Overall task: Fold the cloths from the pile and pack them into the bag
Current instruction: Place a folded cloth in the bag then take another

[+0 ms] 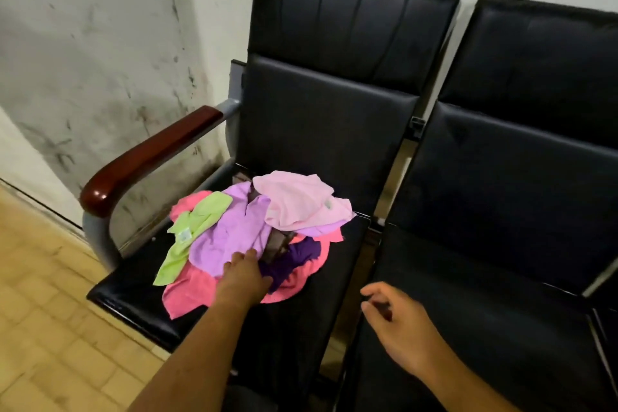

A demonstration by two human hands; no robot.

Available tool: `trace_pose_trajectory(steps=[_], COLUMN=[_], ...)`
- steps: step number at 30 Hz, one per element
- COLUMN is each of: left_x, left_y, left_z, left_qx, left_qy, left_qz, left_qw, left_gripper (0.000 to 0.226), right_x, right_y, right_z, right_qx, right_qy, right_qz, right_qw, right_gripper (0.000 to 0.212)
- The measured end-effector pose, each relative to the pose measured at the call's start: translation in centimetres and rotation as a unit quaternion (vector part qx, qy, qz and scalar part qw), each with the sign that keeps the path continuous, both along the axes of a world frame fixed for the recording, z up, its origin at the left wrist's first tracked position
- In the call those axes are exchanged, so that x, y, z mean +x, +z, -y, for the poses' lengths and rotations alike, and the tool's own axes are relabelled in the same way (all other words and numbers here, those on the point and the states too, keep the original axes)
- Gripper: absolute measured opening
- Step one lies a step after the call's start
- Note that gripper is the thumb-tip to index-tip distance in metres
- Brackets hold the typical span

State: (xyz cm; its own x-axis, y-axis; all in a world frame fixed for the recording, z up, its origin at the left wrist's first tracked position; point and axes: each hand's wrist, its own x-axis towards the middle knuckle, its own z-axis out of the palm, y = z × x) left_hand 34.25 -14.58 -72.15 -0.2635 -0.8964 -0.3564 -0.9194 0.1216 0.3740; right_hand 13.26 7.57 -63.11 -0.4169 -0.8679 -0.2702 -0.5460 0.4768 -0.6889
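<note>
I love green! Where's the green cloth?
Head view: the green cloth lies on the left chair's seat, just left of the lilac cloth, near the armrest.

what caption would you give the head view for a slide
Left hand reaches into the pile of coloured cloths on a black chair seat; right hand hovers empty beside it.

L hand fingertips hidden under cloths.

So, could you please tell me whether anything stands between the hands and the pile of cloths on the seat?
Nothing visible does. The left hand touches the pile at the lilac cloth, at its near edge. The right hand hovers empty to the side, with only bare black seat between it and the pile.
</note>
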Motion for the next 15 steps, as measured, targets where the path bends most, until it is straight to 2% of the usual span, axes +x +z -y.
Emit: trace_pose_trajectory(steps=[3,5,9,10,12,15], left_x=[0.9,1.6,2.8,3.0,3.1,1.9], left_y=[-1.5,-3.2,-4.3,-4.4,-4.0,-0.2], left_z=[2.0,3.3,4.6,4.9,5.0,3.9], left_qx=[-0.063,-0.067,-0.096,-0.106,-0.117,-0.143], left_qy=[0.035,0.044,0.039,0.029,0.036,0.089], left_qz=[-0.001,0.01,-0.015,-0.018,-0.074,-0.224], left_qw=[0.997,0.997,0.994,0.994,0.99,0.96], left_gripper=[0.082,0.074,0.017,0.012,0.018,0.027], right_x=[1.1,1.5,1.9,1.8,1.7,1.2], right_y=[-0.6,-1.1,-1.7,-1.8,-1.7,-1.4], right_z=[1.5,2.5,3.1,3.1,3.0,2.2], right_qx=[0.014,0.021,0.034,0.04,0.047,0.045], right_qy=[0.017,0.021,0.024,0.024,0.021,0.014], right_qz=[-0.001,0.004,0.012,0.015,0.018,0.021], right_qw=[1.0,1.0,0.999,0.999,0.999,0.999], right_gripper=[0.016,0.017,0.014,0.014,0.014,0.013])
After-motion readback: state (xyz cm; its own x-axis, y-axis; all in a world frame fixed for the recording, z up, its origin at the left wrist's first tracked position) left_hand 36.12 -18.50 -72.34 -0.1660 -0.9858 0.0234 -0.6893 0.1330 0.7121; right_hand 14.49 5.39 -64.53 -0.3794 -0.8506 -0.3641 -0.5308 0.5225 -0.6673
